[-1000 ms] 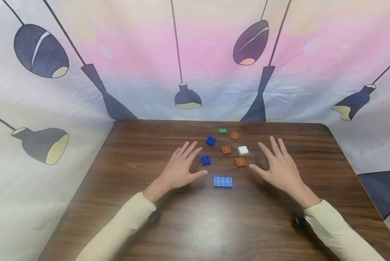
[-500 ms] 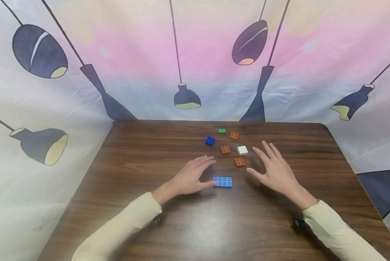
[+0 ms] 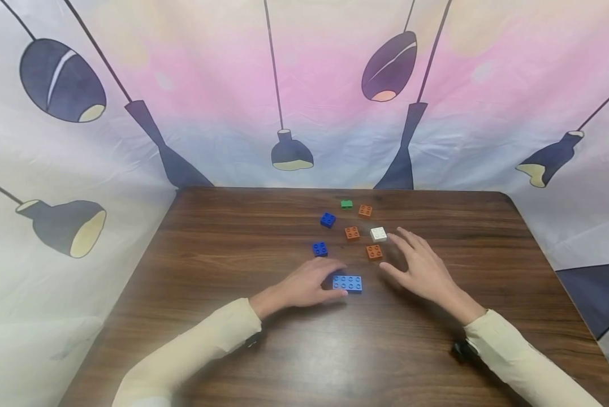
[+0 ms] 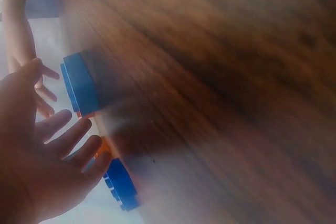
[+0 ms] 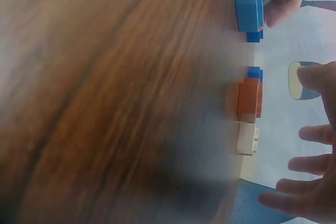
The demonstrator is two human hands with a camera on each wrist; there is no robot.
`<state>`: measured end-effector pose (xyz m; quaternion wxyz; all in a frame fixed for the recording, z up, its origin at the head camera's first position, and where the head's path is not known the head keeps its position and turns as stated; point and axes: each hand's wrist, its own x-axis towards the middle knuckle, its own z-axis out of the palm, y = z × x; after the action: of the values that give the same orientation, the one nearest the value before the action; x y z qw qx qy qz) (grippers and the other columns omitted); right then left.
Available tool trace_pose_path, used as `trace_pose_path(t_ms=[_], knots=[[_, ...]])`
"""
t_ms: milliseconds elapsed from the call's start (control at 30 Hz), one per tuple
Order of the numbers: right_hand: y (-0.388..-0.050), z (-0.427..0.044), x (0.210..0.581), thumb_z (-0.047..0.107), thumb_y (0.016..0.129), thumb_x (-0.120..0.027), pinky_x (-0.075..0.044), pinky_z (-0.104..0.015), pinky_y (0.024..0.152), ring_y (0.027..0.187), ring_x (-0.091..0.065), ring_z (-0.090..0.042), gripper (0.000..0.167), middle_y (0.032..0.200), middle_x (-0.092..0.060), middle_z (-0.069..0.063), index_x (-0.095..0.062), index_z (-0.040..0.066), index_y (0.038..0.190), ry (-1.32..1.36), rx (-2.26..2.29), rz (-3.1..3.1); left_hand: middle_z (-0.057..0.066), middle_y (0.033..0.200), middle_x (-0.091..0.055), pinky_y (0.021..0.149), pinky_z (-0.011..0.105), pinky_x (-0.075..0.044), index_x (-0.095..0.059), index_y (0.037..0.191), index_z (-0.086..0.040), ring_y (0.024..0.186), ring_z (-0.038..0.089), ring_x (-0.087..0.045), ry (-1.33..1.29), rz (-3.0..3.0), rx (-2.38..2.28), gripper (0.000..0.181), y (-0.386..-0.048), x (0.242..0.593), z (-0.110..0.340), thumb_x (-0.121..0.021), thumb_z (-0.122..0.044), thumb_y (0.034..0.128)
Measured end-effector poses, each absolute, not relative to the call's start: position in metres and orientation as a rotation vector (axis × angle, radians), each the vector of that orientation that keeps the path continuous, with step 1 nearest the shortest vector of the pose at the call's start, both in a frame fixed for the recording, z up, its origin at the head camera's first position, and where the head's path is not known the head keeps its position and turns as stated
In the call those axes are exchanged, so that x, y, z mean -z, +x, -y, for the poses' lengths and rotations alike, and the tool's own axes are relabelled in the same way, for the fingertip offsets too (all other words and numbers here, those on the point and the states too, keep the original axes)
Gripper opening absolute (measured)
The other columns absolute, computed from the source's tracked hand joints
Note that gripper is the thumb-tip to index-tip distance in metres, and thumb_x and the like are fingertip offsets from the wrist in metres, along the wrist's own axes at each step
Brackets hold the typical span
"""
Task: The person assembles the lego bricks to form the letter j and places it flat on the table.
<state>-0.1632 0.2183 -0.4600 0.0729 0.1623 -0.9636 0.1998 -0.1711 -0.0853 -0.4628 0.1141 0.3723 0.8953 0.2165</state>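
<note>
My left hand (image 3: pixel 306 284) is at the left end of the long light-blue brick (image 3: pixel 347 284), thumb on the near side and fingers on the far side. The left wrist view shows its fingers spread and apart from that brick (image 4: pixel 80 85). A dark blue brick (image 3: pixel 320 249) lies just beyond the left fingers. On the other side, my right hand (image 3: pixel 426 271) hovers with fingers spread and nothing held. Its fingertips are close to the white brick (image 3: pixel 378 234) and the nearest orange brick (image 3: pixel 374 252).
Farther back on the wooden table (image 3: pixel 223 237) lie another dark blue brick (image 3: pixel 328 220), a middle orange brick (image 3: pixel 352 233), a far orange brick (image 3: pixel 365 210) and a green brick (image 3: pixel 346 204). A printed curtain (image 3: pixel 223 113) hangs behind the table's far edge.
My left hand has come down and to the right, from beside the nearer dark blue brick to the light-blue one. My right hand has drifted slightly left and nearer. The bricks stay in place.
</note>
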Motion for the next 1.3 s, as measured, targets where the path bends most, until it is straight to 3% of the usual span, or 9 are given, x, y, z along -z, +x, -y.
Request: trace_pose_path(t_ms=[400,767,1300], knots=[[-0.173,-0.209,0.465,0.042,0.092,-0.076,-0.041,-0.065,0.104,0.131,-0.053,-0.043,0.06,0.143,-0.059,-0.018,-0.059,0.013,0.142,0.532,-0.727,2.895,-0.001,0.136,-0.065,0.111,0.039,-0.041,-0.062,0.138,-0.019,0.128,0.016,-0.057,1.122,-2.631,-0.591,0.049,-0.173,0.466,0.069,-0.069,-0.044,0.0962],[-0.184,-0.202,0.471,0.037,0.09,-0.079,-0.044,-0.062,0.102,0.125,-0.058,-0.043,0.057,0.135,-0.064,-0.02,-0.063,0.007,0.137,0.555,-0.721,2.885,0.002,0.12,-0.071,0.095,0.032,-0.049,-0.069,0.13,-0.013,0.108,0.015,-0.063,1.169,-2.679,-0.553,0.042,-0.181,0.463,0.061,-0.075,-0.034,0.0938],[-0.192,-0.195,0.474,0.022,0.089,-0.081,-0.05,-0.056,0.097,0.118,-0.064,-0.038,0.046,0.128,-0.068,-0.019,-0.068,0.004,0.129,0.596,-0.734,2.89,0.005,0.121,-0.073,0.095,0.033,-0.051,-0.071,0.127,-0.009,0.109,0.018,-0.068,1.116,-2.737,-0.63,0.041,-0.199,0.464,0.052,-0.077,-0.03,0.0924]])
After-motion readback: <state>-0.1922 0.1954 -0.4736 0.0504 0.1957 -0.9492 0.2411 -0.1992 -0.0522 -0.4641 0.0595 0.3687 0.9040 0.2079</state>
